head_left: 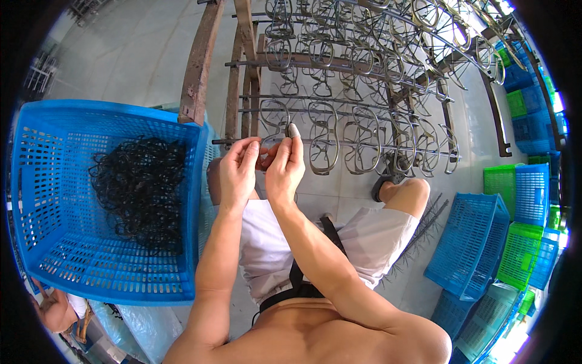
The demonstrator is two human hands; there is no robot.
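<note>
1. Centrally, one wire spectacle frame (288,114) hangs at the left end of the lowest rod (224,141), just above two bare hands.
2. Left hand (241,162): fingers curled, thumb close to index finger; from here I cannot tell whether anything is pinched.
3. Right hand (285,162): fingers bent together, one wearing a grey fingertip cap (294,130) beside that frame; grip unclear.
4. Same rod, rightward: at least four more frames (311,144).
5. Far left: one blue basket (115,274) containing one black tangle (142,191), pieces uncountable.
</note>
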